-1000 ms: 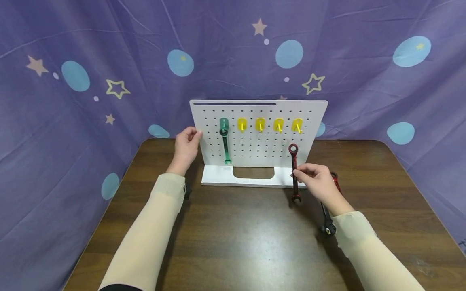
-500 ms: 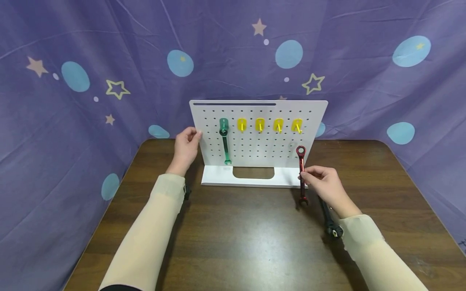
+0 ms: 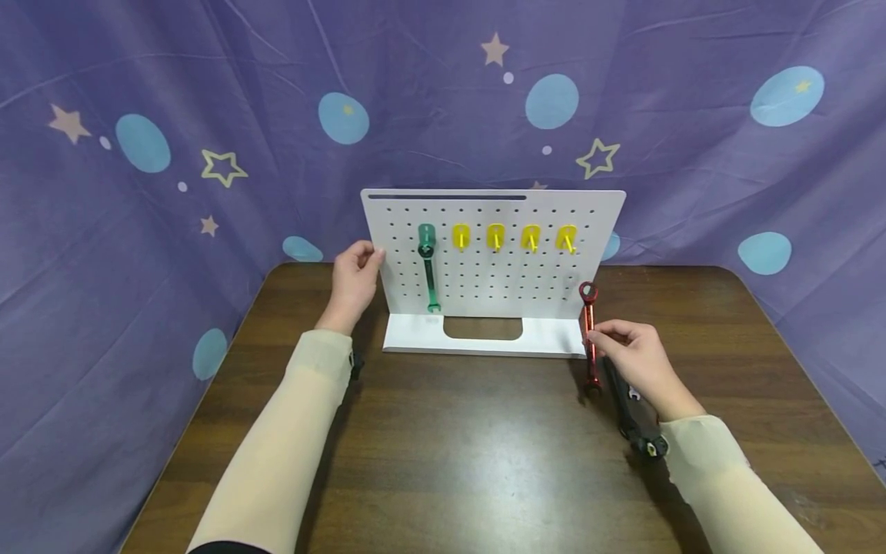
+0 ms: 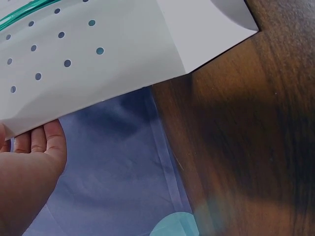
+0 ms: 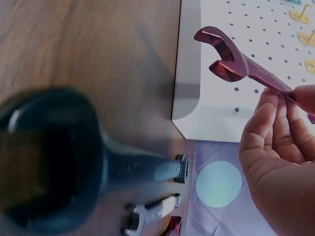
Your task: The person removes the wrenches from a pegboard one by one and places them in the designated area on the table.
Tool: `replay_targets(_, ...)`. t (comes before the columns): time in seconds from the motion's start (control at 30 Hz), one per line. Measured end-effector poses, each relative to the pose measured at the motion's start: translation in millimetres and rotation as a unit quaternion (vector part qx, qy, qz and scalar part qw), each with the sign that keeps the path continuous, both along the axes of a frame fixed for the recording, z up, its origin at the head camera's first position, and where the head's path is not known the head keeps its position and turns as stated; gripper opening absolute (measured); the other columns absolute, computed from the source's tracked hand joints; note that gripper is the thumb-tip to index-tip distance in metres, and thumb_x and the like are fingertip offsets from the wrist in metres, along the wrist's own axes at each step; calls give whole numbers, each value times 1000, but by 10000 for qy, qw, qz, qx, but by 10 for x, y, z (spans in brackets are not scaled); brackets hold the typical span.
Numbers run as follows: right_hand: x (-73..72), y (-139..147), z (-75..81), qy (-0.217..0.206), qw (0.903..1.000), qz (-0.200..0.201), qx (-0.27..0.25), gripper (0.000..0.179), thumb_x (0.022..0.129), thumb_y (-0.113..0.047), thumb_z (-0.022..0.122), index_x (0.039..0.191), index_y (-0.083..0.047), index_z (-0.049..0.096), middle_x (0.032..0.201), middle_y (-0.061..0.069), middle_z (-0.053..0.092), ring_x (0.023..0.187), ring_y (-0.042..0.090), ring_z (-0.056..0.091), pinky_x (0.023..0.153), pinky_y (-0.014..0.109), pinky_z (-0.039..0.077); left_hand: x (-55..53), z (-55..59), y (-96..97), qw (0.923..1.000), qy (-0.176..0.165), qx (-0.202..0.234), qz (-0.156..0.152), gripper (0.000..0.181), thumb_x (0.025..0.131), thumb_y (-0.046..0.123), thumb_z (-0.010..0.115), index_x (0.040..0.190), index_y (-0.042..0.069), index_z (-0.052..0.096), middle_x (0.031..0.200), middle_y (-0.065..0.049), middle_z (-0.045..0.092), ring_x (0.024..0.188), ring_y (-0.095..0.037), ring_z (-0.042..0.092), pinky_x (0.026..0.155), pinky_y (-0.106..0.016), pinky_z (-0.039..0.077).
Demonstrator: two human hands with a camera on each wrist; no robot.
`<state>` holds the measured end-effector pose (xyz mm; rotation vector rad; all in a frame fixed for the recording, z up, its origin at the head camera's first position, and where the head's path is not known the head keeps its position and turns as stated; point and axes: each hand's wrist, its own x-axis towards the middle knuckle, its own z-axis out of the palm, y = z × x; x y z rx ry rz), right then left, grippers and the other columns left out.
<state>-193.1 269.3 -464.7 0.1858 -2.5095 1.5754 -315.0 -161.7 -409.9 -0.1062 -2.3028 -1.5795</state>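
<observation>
While our left hand [image 3: 353, 281] grips the pegboard [image 3: 484, 291] by its edge, our right hand [image 3: 640, 360] pinches a red wrench [image 3: 590, 319] over the bench [image 3: 443, 462].

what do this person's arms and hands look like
Both sleeves are plain pale cream; the left shows a black band at the frame's bottom and a small dark piece by its cuff. The left hand and right hand are bare.

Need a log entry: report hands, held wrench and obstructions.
Left hand pinches pegboard edge. Right hand pinches red wrench. Wrench off the yellow hooks. Nothing seen blocking those hooks.
</observation>
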Motion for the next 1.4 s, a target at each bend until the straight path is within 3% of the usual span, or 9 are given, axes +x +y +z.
replay_targets(0.27, 37, 135, -6, -110, 9998, -122, 84, 19, 98, -8, 67, 104, 9, 73, 85, 15, 72, 70, 20, 67, 63, 26, 54, 1, -4, -3, 10000, -17, -56, 13, 18, 104, 12, 61, 105, -6, 66, 81, -11, 55, 71, -17, 46, 60, -25, 39)
replay_targets(0.5, 114, 266, 22, -476, 9981, -265, 276, 26, 100, -18, 67, 108, 6, 72, 91, 14, 72, 76, 21, 66, 65, 29, 54, -5, -7, 4, 10000, -27, -79, 20, 19, 104, 12, 60, 105, -6, 66, 82, -11, 56, 72, -17, 46, 60, -25, 39)
replay_targets(0.73, 148, 400, 23, -513, 9978, -327, 253, 26, 100, -15, 67, 106, 10, 70, 81, 9, 71, 71, 18, 64, 60, 26, 49, -14, -8, 1, 10000, 10, -7, 28, 18, 104, 11, 61, 104, -6, 65, 83, -12, 56, 72, -17, 46, 61, -26, 39)
replay_targets(1.0, 205, 623, 10, -739, 9944, -430, 622, 32, 102, -20, 64, 110, 11, 70, 94, 14, 71, 74, 16, 68, 67, 21, 50, -7, -10, -1, 10000, -22, 30, 10, 18, 104, 11, 61, 105, -6, 65, 85, -14, 57, 73, -17, 46, 62, -25, 40)
replay_targets(1.2, 265, 800, 25, -1034, 9889, -480, 950, 36, 103, -25, 62, 113, 9, 70, 97, 15, 72, 76, 16, 68, 68, 30, 52, -5, -1, 1, 10000, 23, 11, -38, 18, 104, 10, 60, 105, -7, 65, 85, -13, 58, 74, -16, 47, 63, -25, 39)
replay_targets(1.4, 309, 946, 23, -1284, 9856, -412, 1022, 37, 104, -25, 60, 113, 10, 70, 99, 15, 71, 77, 15, 67, 69, 30, 53, -2, 3, 4, 10000, 18, 59, -72, 18, 104, 9, 60, 105, -8, 65, 89, -15, 60, 77, -16, 48, 65, -26, 40)
